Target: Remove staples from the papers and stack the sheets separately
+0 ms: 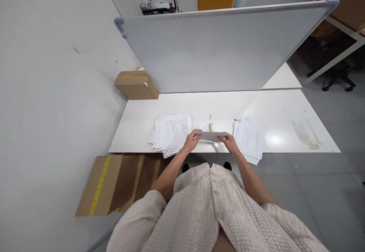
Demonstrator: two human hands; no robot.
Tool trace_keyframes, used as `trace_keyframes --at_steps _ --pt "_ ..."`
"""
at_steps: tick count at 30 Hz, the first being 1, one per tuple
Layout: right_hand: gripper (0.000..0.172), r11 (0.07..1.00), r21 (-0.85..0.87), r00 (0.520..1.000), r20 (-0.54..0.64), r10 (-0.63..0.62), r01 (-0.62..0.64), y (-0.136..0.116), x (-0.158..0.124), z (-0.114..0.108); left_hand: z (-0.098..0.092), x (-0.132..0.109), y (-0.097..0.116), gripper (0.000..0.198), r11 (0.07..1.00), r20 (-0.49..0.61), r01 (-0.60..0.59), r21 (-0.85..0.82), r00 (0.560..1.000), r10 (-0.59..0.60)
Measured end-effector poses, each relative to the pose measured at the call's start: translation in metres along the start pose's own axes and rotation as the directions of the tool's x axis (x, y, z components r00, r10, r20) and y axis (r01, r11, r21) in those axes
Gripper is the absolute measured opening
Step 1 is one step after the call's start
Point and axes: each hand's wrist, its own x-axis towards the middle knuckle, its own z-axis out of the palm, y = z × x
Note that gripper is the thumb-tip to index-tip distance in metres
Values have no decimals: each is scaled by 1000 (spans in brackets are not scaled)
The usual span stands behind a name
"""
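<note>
Between my two hands a sheet of paper [210, 135] is held up over the table's front edge, seen nearly edge-on. My left hand [192, 141] pinches its left end, and my right hand [229, 143] pinches the right end. To the left lies an untidy stack of printed sheets [172, 132], close to my left hand. A second, smaller stack of printed sheets [248, 137] lies beside my right hand, some of it jutting past the table edge. Just behind the held paper is a small cream-coloured block [211, 126], partly hidden.
The white table [281, 118] bears a grey smudge at its right. A whiteboard-like panel [216, 50] stands along its back. One cardboard box [138, 86] sits at the back left corner; another large carton [99, 183] stands below the left front edge. A wall borders the left.
</note>
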Motion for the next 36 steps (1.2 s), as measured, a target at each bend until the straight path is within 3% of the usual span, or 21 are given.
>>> trace_keyframes --at_steps 10,18,24,30,36 --pt "22 1000 -22 1000 -10 -3 3 9 3 4 7 4 -13 19 995 0 -43 88 999 43" --pt "32 999 -30 999 -17 28 -28 22 6 6 15 3 -20 17 993 5 -31 111 1000 31" --pt "23 997 -80 1000 -11 14 -14 15 3 6 14 0 -15 15 992 0 -20 125 1000 20" --pt "17 992 -126 1000 12 -14 16 8 3 8 13 -2 -11 15 996 3 -23 91 1000 23" --pt "27 987 -158 1000 2 -7 8 6 4 8 16 4 -18 16 1000 -30 20 -14 999 -20"
